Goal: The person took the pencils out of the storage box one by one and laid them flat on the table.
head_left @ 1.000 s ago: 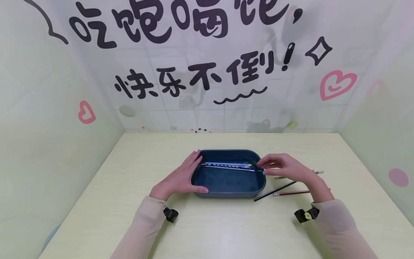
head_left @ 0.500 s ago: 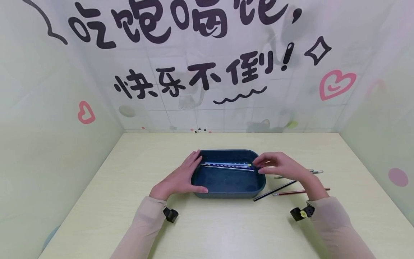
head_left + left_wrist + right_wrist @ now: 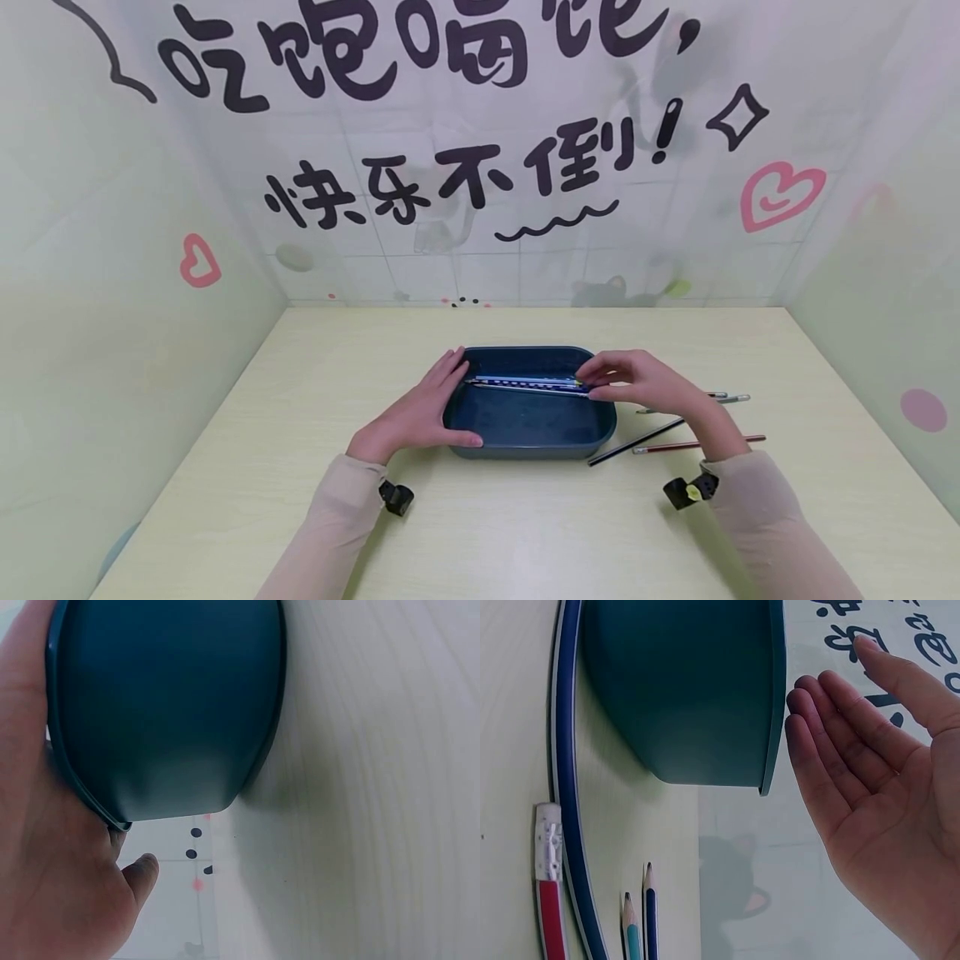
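Note:
A dark blue rectangular box (image 3: 528, 425) with rounded corners stands on the table. My left hand (image 3: 420, 408) holds its left end, thumb along the near wall and fingers over the far left rim; the left wrist view shows the palm against the box (image 3: 165, 712). Inside, towards the far side, several pencils (image 3: 525, 384) lie side by side, one light blue, one dark with white marks. Over the box's right end is my right hand (image 3: 637, 385), near the pencils' right ends. The right wrist view shows that hand (image 3: 885, 772) with loosely bent fingers and nothing between them.
Right of the box lie a dark striped pencil (image 3: 637, 442), a red pencil (image 3: 697, 446) with a white eraser end, and other pencils (image 3: 735, 399) partly behind the right wrist. Printed cloth walls (image 3: 525, 275) enclose the table (image 3: 495, 517) at the back and both sides.
My right hand has moved left, from the box's right rim to the ends of the pencils inside. The left hand, the box and the pencils look unmoved.

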